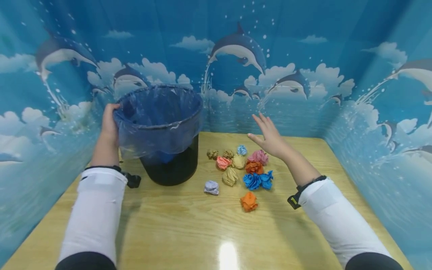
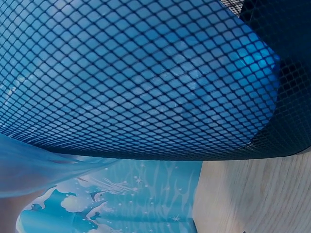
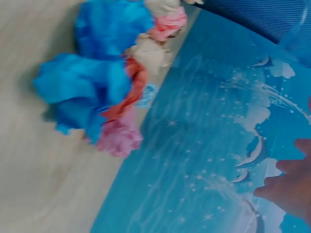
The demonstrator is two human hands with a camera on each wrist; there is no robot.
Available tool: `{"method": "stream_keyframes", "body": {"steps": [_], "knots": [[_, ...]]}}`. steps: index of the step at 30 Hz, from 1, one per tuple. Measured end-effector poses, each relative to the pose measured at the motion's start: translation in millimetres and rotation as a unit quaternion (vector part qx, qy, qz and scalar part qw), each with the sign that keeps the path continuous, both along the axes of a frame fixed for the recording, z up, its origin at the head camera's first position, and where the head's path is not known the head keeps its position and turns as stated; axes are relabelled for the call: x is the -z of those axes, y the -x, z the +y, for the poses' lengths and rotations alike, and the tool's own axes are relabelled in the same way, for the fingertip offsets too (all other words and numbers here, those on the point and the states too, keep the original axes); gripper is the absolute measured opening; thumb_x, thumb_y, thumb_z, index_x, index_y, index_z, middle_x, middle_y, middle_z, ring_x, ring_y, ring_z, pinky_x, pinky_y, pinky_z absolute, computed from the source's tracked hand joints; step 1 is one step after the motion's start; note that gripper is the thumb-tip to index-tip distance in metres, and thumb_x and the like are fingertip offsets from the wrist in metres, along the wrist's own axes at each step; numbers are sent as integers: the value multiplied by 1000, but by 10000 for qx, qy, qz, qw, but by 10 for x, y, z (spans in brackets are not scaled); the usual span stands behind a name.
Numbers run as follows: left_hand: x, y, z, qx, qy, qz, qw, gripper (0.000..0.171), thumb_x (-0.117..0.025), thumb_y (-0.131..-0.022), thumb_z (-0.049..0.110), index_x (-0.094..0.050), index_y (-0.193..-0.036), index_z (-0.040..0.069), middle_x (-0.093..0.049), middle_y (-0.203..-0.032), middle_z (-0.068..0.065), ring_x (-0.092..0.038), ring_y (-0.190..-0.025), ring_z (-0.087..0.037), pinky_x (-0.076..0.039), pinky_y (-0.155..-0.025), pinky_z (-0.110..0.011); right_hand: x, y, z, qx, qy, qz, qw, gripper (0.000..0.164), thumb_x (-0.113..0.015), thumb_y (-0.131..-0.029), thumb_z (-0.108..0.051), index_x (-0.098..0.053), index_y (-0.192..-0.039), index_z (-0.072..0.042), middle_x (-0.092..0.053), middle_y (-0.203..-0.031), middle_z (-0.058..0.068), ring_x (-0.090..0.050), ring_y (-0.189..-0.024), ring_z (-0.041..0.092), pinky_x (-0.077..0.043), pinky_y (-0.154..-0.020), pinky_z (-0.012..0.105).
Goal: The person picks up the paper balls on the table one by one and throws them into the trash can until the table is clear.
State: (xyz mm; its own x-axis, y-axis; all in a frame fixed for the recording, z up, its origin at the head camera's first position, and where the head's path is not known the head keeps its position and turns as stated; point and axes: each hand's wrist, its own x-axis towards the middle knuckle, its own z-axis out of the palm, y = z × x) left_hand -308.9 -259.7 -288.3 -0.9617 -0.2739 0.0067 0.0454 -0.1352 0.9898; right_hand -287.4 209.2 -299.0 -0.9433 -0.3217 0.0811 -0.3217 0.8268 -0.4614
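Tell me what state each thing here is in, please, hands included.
Bin: open-topped and lined, its inner bottom hidden.
Bag: spread open, folded down outside the bin.
Paper balls: crumpled, lying on the table beside the bin.
Left hand: holding the bin near its top.
Right hand: raised, fingers extended, holding nothing.

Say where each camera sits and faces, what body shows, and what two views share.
On the head, facing forward and down at the bin; sleeves, left grip, right grip.
On left wrist, facing the bin's mesh; sliver of left grip.
On right wrist, facing paper balls and backdrop; right grip's fingers.
Head and right wrist share paper balls.
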Motion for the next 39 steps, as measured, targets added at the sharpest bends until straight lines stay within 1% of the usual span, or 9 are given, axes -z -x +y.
{"method": "stream_keyframes", "body": {"steps": [2,4,9,17,20,25,31,35,39], "knots": [[-30,-28,19,29,30,-74,10000,44,-40,-92,46,-42,-134,30,18,-161,13,22,-146,-10,8,-119,-30,64,-39,55,2,-39,-31,10000,77,-45,-100,-46,0,-158,-21,9,-162,16,13,-147,40,-3,-113,67],[-55,-43,29,63,-1,-170,9998,50,-40,-92,46,-38,-140,32,20,-160,13,23,-146,-11,9,-119,-30,128,-75,110,22,-105,-56,9999,78,-45,-99,-48,0,-158,-21,9,-162,17,13,-147,41,-4,-113,68],[-93,-66,38,164,47,-383,9991,65,-37,-93,47,-22,-154,30,23,-159,14,25,-145,-12,10,-119,-31,283,-154,254,-39,-267,-96,9996,77,-48,-100,-42,-2,-158,-18,9,-162,18,12,-146,44,-4,-111,70],[-81,-84,61,213,97,-341,9991,66,-36,-94,48,-20,-155,28,24,-159,13,26,-145,-13,11,-119,-30,599,-276,524,-526,-576,-75,9969,82,-54,-98,-39,-5,-157,-11,10,-160,22,13,-144,48,-1,-110,71],[-76,-71,61,264,62,-308,9992,68,-36,-93,48,-18,-155,28,26,-159,13,27,-144,-12,11,-119,-30,694,-332,600,-639,-560,-73,9964,85,-58,-95,-39,-6,-157,-12,8,-160,24,12,-144,49,-2,-109,72],[-78,-69,62,297,106,-256,9992,67,-34,-94,47,-17,-156,26,25,-159,11,27,-144,-12,11,-119,-31,791,-407,676,-637,-542,-195,9963,93,-64,-90,-43,-7,-157,-14,6,-161,22,10,-145,48,-8,-107,74],[-77,-78,52,167,107,-396,9990,65,-35,-94,49,-22,-154,28,24,-159,13,25,-145,-11,9,-119,-30,889,-440,688,-783,-536,-244,9952,104,-73,-82,-44,-9,-157,-13,7,-161,21,6,-145,49,-12,-108,71],[-84,-84,38,299,113,-336,9989,67,-34,-95,47,-18,-156,27,27,-159,11,26,-144,-11,11,-119,-30,948,-470,681,-829,-528,-250,9948,105,-75,-80,-40,-10,-156,-8,3,-159,26,-2,-143,53,-17,-107,70],[-92,-99,45,314,179,-398,9986,69,-34,-95,49,-13,-157,27,28,-158,11,27,-144,-13,11,-120,-32,1000,-496,679,-877,-492,-322,9944,103,-75,-81,-37,-13,-154,0,-6,-156,33,-13,-139,56,-21,-107,69]]}}
